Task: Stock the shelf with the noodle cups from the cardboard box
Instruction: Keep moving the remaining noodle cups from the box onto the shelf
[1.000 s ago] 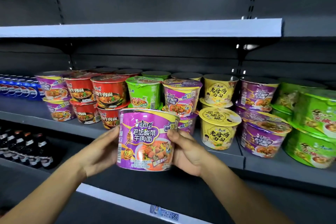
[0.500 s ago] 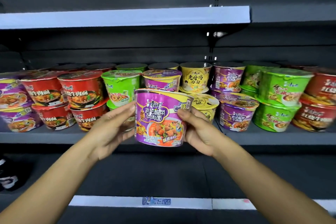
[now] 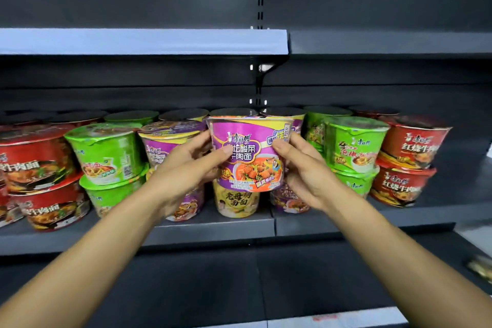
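Purple noodle cup [image 3: 249,153] is held upright at the centre of the view, between both hands and in front of the stocked shelf [image 3: 213,224]. Left hand [image 3: 186,170] grips the cup's wall from the 9 o'clock side, fingers curled round the back and thumb pressed on the printed front. Right hand [image 3: 300,170] grips from the 3 o'clock side in the same manner, thumb on the front near the rim. Directly below the cup, at 6 o'clock, stands a yellow noodle cup [image 3: 235,202]; whether the held cup touches its lid cannot be told. The step in hand appears to be seating the purple cup on top of that yellow one or on a neighbouring purple cup. To do it well: keep the cup level, align its base with the lid beneath, and lower it until the base rests flat before relaxing either grip. Keep the printed face turned outward, matching the row. Avoid sideways pressure: the two-high stack of green noodle cups [image 3: 106,153] at 9 o'clock and the green stack [image 3: 351,146] at 3 o'clock stand just beside the working gap and could likely be nudged. Red noodle cups [image 3: 410,141] occupy the far 3 o'clock end of the shelf. The cardboard box is not in view.
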The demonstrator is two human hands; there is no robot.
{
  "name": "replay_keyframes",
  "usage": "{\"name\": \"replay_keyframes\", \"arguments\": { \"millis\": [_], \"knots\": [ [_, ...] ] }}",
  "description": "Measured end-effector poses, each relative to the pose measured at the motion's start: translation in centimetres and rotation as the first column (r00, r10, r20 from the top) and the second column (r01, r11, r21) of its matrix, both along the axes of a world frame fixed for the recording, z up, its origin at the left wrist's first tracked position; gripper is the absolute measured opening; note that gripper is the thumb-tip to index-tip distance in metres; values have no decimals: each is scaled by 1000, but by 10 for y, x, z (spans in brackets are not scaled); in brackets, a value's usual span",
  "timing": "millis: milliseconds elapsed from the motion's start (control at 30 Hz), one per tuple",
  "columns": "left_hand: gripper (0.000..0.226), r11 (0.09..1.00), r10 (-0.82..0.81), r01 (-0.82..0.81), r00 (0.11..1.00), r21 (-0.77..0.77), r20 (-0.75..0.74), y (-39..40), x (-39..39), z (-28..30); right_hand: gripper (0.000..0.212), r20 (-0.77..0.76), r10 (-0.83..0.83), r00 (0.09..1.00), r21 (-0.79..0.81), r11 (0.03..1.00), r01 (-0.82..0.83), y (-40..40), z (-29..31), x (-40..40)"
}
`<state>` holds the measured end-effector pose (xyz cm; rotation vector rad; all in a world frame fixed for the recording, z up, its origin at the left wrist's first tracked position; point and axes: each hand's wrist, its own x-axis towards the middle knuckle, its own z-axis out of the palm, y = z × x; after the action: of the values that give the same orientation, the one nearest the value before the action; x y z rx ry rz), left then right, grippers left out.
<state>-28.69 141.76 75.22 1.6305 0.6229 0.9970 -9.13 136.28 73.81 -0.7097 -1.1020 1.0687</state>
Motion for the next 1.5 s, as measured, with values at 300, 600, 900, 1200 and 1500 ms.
{"name": "replay_keyframes", "arguments": {
  "millis": [300, 600, 900, 1200, 1500],
  "knots": [
    [35, 999, 35, -34, 999, 39, -31, 24, 90, -1, 57, 32, -55, 998, -14, 998, 56, 21, 2, 78],
    [50, 999, 50, -49, 996, 17, -76, 44, 125, -19, 41, 72, -126, 989, -54, 990, 130, 42, -9, 106],
    [56, 998, 58, -58, 997, 1, -52, 56, 140, -28, 40, 181, -239, 954, -81, 963, 257, 47, -9, 116],
    [60, 1000, 6, -7, 998, -21, -66, 60, 141, -32, 61, 830, -391, 397, 112, 815, 569, 31, 10, 102],
    [77, 1000, 23, -22, 996, 16, -92, 61, 143, -32, 47, 898, -439, 2, 362, 743, 563, 18, 25, 101]
  ]
}}
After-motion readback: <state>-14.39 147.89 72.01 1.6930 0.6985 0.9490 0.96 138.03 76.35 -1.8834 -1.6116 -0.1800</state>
